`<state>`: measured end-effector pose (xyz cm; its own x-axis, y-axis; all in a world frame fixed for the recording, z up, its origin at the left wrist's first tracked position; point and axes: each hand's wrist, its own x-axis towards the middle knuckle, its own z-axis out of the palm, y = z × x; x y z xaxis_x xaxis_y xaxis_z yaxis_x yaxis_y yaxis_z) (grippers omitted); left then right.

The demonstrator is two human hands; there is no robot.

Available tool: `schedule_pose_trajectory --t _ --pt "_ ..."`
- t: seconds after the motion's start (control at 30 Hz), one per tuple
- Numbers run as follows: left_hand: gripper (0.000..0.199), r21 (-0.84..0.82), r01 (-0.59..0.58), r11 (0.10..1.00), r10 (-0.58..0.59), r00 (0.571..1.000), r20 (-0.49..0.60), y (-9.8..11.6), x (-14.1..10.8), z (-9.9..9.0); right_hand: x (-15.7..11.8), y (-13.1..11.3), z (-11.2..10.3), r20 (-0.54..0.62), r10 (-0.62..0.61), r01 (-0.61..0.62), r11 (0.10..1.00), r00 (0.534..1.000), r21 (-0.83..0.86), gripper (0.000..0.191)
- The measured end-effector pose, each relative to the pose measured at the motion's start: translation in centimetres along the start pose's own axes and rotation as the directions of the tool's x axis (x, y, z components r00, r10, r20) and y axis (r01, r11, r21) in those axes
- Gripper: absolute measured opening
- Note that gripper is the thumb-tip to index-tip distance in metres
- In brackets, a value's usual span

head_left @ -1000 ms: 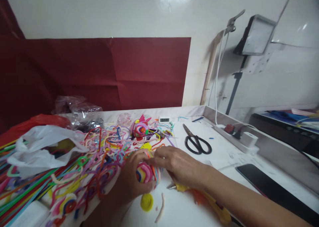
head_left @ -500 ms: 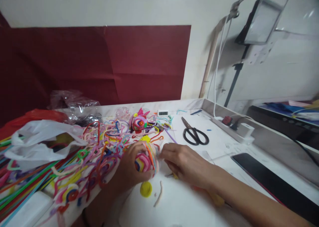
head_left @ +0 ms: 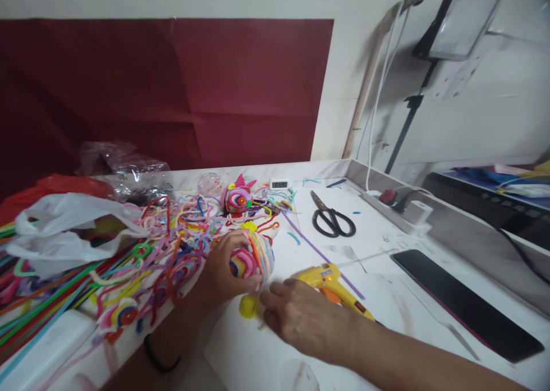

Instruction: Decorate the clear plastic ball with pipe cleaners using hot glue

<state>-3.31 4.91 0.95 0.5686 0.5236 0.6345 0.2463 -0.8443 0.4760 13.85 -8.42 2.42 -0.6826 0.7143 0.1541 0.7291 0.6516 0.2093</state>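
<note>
My left hand (head_left: 219, 271) is closed round a ball covered in coloured fuzzy stripes (head_left: 263, 255), with pink, yellow and orange bands showing. Just below it, my right hand (head_left: 301, 314) is low over the white work surface (head_left: 240, 351), its fingers curled together. Its fingertips are beside a flat yellow disc (head_left: 248, 307). They cover most of a short pale strip, so I cannot tell whether they grip it. Behind my right hand lies a yellow glue gun (head_left: 324, 276), partly hidden by the hand.
Loose pipe cleaners (head_left: 184, 230) are heaped on the left, by a white plastic bag (head_left: 47, 225). A finished colourful fish-like piece (head_left: 238, 201) sits behind. Black-handled scissors (head_left: 333, 222), a purple pipe cleaner (head_left: 311, 245), a phone (head_left: 464, 305) and a power strip (head_left: 404, 216) are on the right.
My right hand has moved down and toward me, from beside the ball to the pale strip near the yellow disc. The glue gun now shows more. My left hand still holds the ball.
</note>
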Motion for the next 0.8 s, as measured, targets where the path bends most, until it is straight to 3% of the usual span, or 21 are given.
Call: schedule_pose_trajectory --t 0.1,0.2,0.27,0.33,0.43,0.53,0.67,0.8 --pt "0.053 -0.013 0.025 1.000 -0.025 1.000 0.011 0.1 0.0 -0.1 -0.3 -0.3 -1.0 0.001 0.020 -0.020 0.998 1.000 0.058 0.016" --pt "0.055 -0.018 0.044 0.999 -0.044 0.999 0.014 0.2 0.0 -0.1 -1.1 -0.7 -2.1 -0.019 0.196 -0.181 0.932 0.980 0.313 0.014" --pt "0.055 -0.014 0.049 0.999 -0.049 0.999 0.012 0.3 -0.1 -0.1 -1.6 -0.9 -2.4 -0.037 0.400 -0.314 0.770 0.916 0.556 0.015" --pt "0.054 -0.009 0.051 0.999 -0.051 0.999 0.009 0.4 -0.1 0.0 -1.8 -0.9 -2.2 -0.006 0.588 -0.383 0.535 0.809 0.753 0.015" --pt "0.053 -0.010 0.063 0.998 -0.063 0.998 0.008 0.6 0.0 -0.1 -1.5 -0.6 -1.4 0.079 0.727 -0.324 0.204 0.682 0.924 0.014" --pt "0.052 -0.014 0.071 0.997 -0.071 0.997 0.011 0.8 0.2 -0.2 -0.7 -0.4 -0.8 0.127 0.759 -0.185 -0.008 0.639 0.983 0.024" --pt "0.051 -0.012 0.091 0.996 -0.091 0.996 0.025 0.8 0.3 -0.3 0.1 -0.3 -1.1 0.185 0.744 -0.140 -0.124 0.642 0.982 0.025" --pt "0.050 -0.011 0.108 0.994 -0.108 0.994 0.025 0.6 0.2 -0.3 -0.4 -0.1 -1.4 0.190 0.763 -0.165 -0.110 0.618 0.980 0.025"
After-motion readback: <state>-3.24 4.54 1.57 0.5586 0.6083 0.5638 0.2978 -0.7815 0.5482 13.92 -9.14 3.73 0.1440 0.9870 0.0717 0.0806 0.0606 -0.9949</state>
